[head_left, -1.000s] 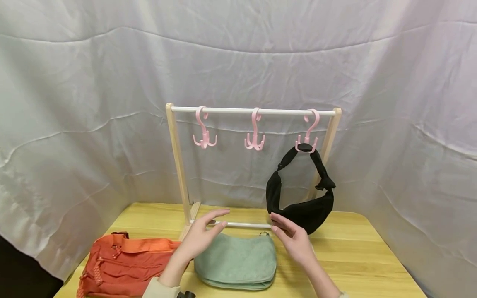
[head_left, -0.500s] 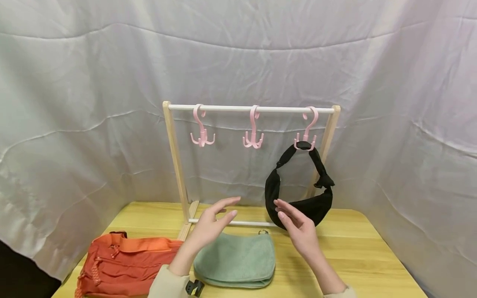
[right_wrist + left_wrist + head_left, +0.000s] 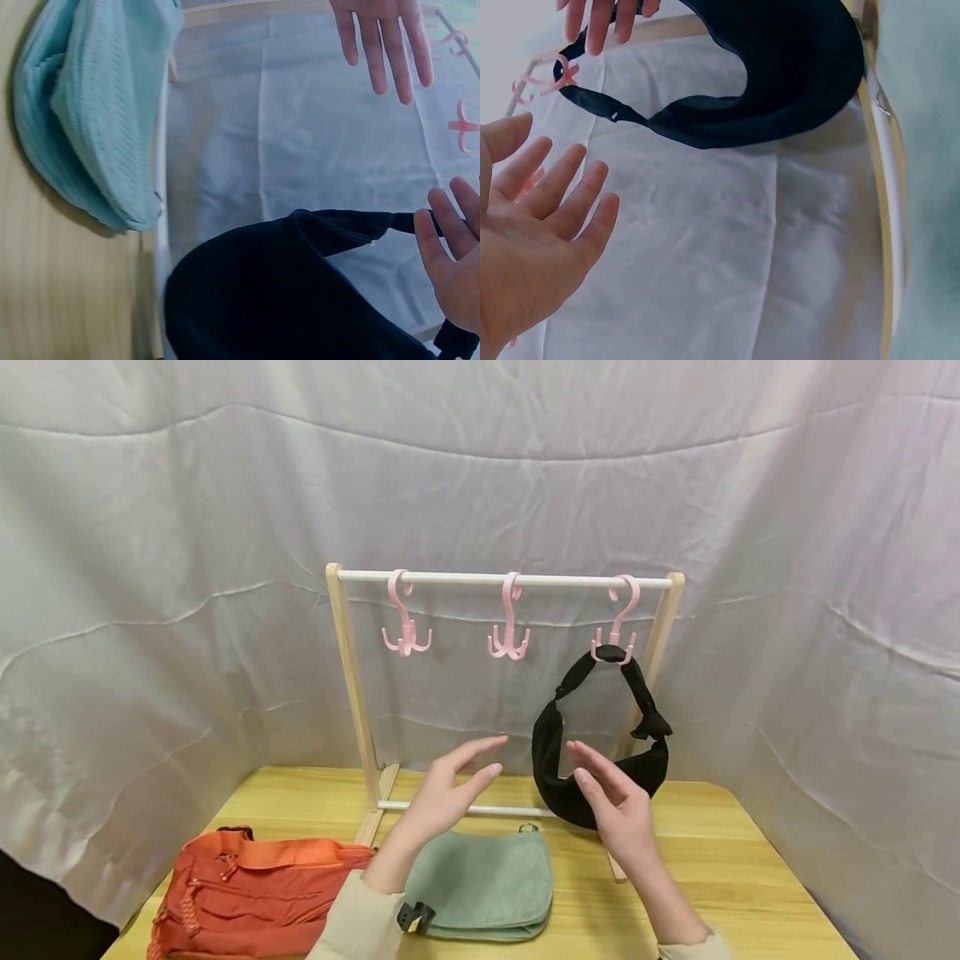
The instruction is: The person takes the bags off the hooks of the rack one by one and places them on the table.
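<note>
A black bag hangs by its strap from the right pink hook on the rack. My right hand is raised in front of the bag, fingers extended and holding nothing; whether it touches the bag I cannot tell. My left hand hovers above the green bag, its fingers apart and holding nothing. In the left wrist view the left hand is palm up with spread fingers below the black bag. The right wrist view has the right hand beside the black strap.
A red-orange bag lies on the wooden table at the left. The rack's white top bar also carries a left pink hook and a middle pink hook. A grey-white curtain surrounds the table.
Both hands have risen and moved to the right, the left one farther over the green bag. The view has shifted slightly. The bags have stayed in place.
</note>
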`<state>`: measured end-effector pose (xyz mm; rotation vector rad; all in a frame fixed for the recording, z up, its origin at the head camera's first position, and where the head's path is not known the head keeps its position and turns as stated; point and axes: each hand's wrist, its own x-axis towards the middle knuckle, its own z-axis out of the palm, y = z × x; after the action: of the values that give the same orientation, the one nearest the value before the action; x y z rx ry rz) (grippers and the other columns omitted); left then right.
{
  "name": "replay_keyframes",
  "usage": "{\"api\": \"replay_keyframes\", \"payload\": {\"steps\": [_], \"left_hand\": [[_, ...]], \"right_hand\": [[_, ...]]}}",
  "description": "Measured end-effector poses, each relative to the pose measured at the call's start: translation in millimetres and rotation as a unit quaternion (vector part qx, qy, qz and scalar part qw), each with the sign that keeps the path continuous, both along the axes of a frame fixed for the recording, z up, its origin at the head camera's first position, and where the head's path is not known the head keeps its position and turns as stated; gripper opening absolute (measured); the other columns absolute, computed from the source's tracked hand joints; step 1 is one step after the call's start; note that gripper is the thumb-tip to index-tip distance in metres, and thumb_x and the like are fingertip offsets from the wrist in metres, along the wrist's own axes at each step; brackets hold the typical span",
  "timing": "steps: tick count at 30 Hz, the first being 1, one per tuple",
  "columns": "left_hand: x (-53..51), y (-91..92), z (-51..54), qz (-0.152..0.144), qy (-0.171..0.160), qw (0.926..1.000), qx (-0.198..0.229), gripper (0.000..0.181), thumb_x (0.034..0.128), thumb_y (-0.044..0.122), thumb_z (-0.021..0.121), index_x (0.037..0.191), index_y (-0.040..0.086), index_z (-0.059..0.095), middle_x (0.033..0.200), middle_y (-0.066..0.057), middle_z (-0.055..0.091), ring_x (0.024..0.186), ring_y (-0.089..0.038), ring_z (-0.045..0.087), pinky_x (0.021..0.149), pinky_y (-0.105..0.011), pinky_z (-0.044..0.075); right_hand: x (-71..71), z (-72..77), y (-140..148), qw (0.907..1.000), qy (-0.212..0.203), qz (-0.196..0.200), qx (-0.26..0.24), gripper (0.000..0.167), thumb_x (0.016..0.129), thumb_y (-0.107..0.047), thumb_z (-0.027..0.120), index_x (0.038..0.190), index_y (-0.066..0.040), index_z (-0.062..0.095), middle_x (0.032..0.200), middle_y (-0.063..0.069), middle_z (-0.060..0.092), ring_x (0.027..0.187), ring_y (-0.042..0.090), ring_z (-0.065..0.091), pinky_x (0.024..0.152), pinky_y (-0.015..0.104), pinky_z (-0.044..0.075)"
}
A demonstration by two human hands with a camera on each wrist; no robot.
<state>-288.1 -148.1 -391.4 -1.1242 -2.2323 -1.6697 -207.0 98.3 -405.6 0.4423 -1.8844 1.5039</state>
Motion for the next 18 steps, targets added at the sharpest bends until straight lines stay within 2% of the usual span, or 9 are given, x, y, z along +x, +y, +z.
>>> {"api": "replay_keyframes", "payload": {"steps": [4, 7, 12, 18], "left_hand": [[-1.0, 8.1, 3.9, -0.016, 0.009, 0.9998, 0.010, 0.042, 0.1054, 0.025, 0.064, 0.147, 0.018, 0.061, 0.149, 0.003, 0.059, 0.129, -0.024, 0.060, 0.106, -0.045, 0.051], [-0.2, 14.3, 7.0, -0.025, 0.012, 0.9994, 0.020, 0.042, 0.1053, 0.024, 0.064, 0.147, 0.019, 0.061, 0.149, 0.002, 0.059, 0.127, -0.024, 0.062, 0.104, -0.043, 0.053], [1.2, 25.4, 13.3, -0.030, 0.024, 0.9984, 0.042, 0.041, 0.1049, 0.023, 0.065, 0.146, 0.021, 0.062, 0.147, 0.002, 0.061, 0.132, -0.022, 0.059, 0.108, -0.043, 0.050], [1.8, 38.6, 19.2, -0.035, 0.042, 0.9966, 0.062, 0.042, 0.1040, 0.018, 0.066, 0.146, 0.013, 0.061, 0.146, -0.001, 0.062, 0.133, -0.019, 0.058, 0.109, -0.042, 0.049]], "right_hand": [[0.1, 9.9, 4, 0.9997, 0.020, -0.012, -0.003, 0.037, 0.102, 0.005, 0.060, 0.139, 0.003, 0.063, 0.137, 0.014, 0.067, 0.126, 0.011, 0.064, 0.102, 0.019, 0.050], [0.0, 17.2, 8, 0.9994, 0.025, -0.025, -0.001, 0.036, 0.104, 0.002, 0.059, 0.140, 0.002, 0.063, 0.139, 0.012, 0.067, 0.126, 0.010, 0.063, 0.104, 0.018, 0.049], [-1.7, 27.9, 16, 0.9981, 0.040, -0.048, -0.003, 0.037, 0.104, 0.000, 0.059, 0.141, 0.000, 0.063, 0.139, 0.010, 0.067, 0.126, 0.011, 0.062, 0.104, 0.017, 0.048], [-4.7, 40.6, 25, 0.9950, 0.079, -0.055, -0.025, 0.037, 0.103, 0.003, 0.059, 0.140, 0.003, 0.063, 0.139, 0.010, 0.067, 0.127, 0.014, 0.063, 0.103, 0.016, 0.049]]}}
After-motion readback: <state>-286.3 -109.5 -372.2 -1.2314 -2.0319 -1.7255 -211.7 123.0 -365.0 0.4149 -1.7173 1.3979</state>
